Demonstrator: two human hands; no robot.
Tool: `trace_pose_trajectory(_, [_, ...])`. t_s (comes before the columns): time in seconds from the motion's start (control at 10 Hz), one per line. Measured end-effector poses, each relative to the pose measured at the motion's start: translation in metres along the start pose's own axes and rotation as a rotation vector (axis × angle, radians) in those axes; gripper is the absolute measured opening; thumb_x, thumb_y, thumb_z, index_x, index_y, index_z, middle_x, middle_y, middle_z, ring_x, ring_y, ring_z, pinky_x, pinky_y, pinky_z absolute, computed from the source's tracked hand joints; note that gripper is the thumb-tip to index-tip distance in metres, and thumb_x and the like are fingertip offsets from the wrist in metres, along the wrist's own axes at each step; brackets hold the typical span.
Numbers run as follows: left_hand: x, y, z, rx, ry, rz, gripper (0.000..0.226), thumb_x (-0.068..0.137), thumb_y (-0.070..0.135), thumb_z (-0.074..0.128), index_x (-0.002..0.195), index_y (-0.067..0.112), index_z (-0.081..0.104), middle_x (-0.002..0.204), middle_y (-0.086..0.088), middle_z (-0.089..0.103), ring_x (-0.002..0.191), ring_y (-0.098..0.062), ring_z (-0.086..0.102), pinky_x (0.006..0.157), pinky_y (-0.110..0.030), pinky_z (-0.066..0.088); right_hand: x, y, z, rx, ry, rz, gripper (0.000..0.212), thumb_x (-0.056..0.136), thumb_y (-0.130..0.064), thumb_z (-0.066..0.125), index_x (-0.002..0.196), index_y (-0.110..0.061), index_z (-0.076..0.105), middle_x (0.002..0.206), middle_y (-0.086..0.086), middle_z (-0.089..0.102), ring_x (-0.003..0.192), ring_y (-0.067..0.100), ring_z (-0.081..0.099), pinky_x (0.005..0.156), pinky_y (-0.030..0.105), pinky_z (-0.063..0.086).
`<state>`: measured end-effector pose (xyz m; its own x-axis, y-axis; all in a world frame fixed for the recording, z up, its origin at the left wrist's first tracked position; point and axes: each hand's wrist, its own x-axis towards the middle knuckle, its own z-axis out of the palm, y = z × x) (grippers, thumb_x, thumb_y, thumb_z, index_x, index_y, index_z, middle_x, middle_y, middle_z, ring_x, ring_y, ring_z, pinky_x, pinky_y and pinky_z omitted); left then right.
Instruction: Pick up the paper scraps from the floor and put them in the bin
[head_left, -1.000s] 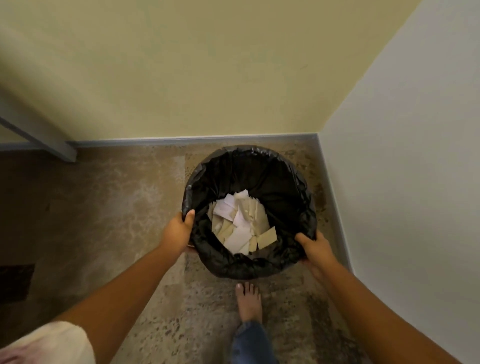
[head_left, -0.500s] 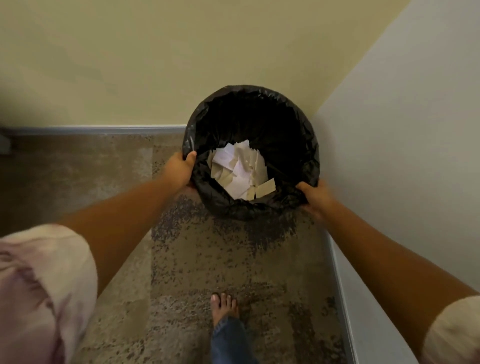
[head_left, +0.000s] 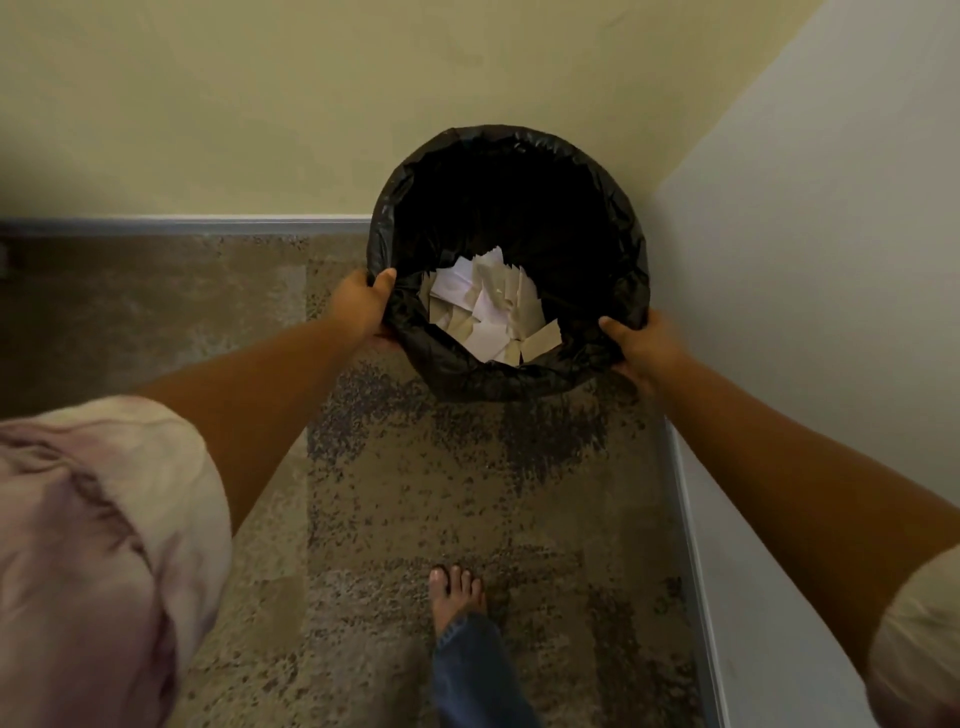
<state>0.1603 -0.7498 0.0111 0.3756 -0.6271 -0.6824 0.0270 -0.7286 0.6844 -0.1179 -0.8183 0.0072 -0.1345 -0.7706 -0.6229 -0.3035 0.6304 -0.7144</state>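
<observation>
A round bin (head_left: 613, 171) lined with a black plastic bag is held out in front of me, in the corner where two walls meet. Several white and cream paper scraps (head_left: 493, 317) lie in a heap at its bottom. My left hand (head_left: 361, 309) grips the bin's left rim, thumb hooked over the liner. My right hand (head_left: 641, 348) grips the right rim the same way. Both arms are stretched forward. No scraps show on the visible floor.
The mottled brown floor (head_left: 441, 493) runs to a yellow wall (head_left: 260, 104) ahead and a pale wall (head_left: 831, 260) on the right, both with grey skirting. My bare foot (head_left: 457, 592) and jeans leg stand below the bin.
The bin, held in both hands throughout, has moved away from my body toward the wall corner. My arms have stretched out and my foot now lies farther behind the bin.
</observation>
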Motion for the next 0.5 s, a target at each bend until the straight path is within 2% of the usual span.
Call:
trace_pose_trajectory(0.1, [-0.007,-0.005,-0.006,-0.177,-0.102,-0.089,0.051,0.098,0.043,0.035,0.135,0.007,0.038,0.13,-0.019,0.053,0.108,-0.039,0.06,0.08,-0.048,0.053,-0.011,0.004,0.001,0.043,0.012,0.02,0.059,0.09,-0.035,0.058,0.139,-0.01,0.037,0.134,0.011,0.05,0.12,0.03,0.052,0.097,0.051,0.047])
trace_pose_trajectory(0.2, [-0.023,-0.016,-0.019,0.056,-0.102,-0.066,0.054,0.096,0.051,0.032,0.125,0.007,0.043,0.111,-0.016,0.063,0.092,-0.037,0.066,0.067,-0.04,0.055,-0.038,0.013,0.001,-0.128,0.077,0.018,0.07,0.09,-0.061,0.035,0.14,-0.012,0.033,0.136,0.01,0.048,0.119,0.031,0.051,0.1,0.05,0.043])
trace_pose_trajectory(0.3, [-0.054,-0.026,-0.027,0.86,0.029,0.136,0.054,0.097,0.05,0.028,0.121,0.004,0.043,0.093,-0.016,0.063,0.081,-0.032,0.061,0.067,-0.037,0.051,-0.084,0.029,-0.005,-0.733,0.076,-0.245,0.071,0.091,-0.061,0.027,0.144,-0.013,0.025,0.143,0.014,0.043,0.125,0.033,0.047,0.099,0.046,0.04])
trace_pose_trajectory(0.4, [-0.098,-0.021,-0.032,1.145,0.073,0.238,0.059,0.097,0.05,0.022,0.14,0.009,0.025,0.069,-0.006,0.053,0.058,-0.021,0.051,0.046,-0.027,0.037,-0.12,0.025,-0.001,-0.974,0.008,-0.422,0.077,0.088,-0.064,0.027,0.147,-0.017,0.02,0.152,0.008,0.03,0.138,0.027,0.032,0.113,0.052,0.025])
trace_pose_trajectory(0.5, [-0.143,-0.005,-0.049,1.212,0.183,0.45,0.068,0.095,0.054,0.018,0.149,0.014,0.009,0.069,-0.004,0.057,0.056,-0.019,0.056,0.044,-0.026,0.038,-0.154,-0.002,0.005,-1.237,0.062,-0.585,0.08,0.088,-0.067,0.013,0.15,-0.016,0.01,0.159,0.005,0.01,0.147,0.022,0.006,0.115,0.051,-0.007])
